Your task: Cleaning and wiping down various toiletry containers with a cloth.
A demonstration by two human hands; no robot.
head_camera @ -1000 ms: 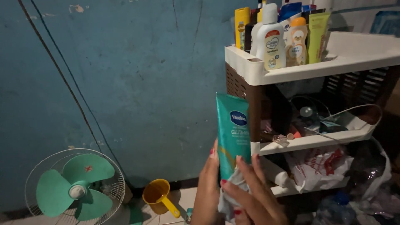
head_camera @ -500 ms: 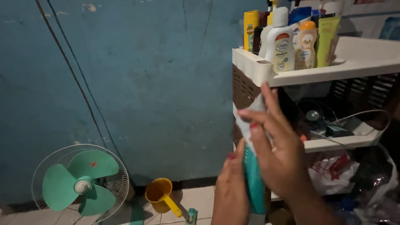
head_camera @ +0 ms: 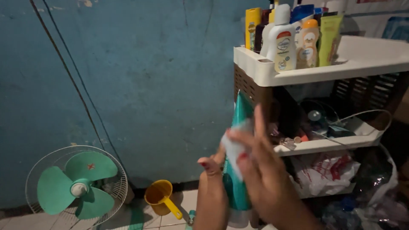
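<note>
My left hand [head_camera: 211, 194] holds a teal lotion tube [head_camera: 237, 179] upright by its lower part, in front of the shelf rack. My right hand [head_camera: 264, 179] presses a small white cloth [head_camera: 233, 150] against the tube's front, fingers spread over it. The tube's flat top end points up toward the rack's top tray. Both hands are blurred by motion.
A white and brown plastic rack [head_camera: 255, 72] stands at right, with several bottles [head_camera: 283, 40] on its top tray and cables and bags on the lower shelves. On the floor by the blue wall [head_camera: 140, 76] are a green fan [head_camera: 74, 187] and a yellow scoop [head_camera: 159, 200].
The right hand with the cloth went up the tube from its bottom, then came partway back down. The tube has turned edge-on to the camera.
</note>
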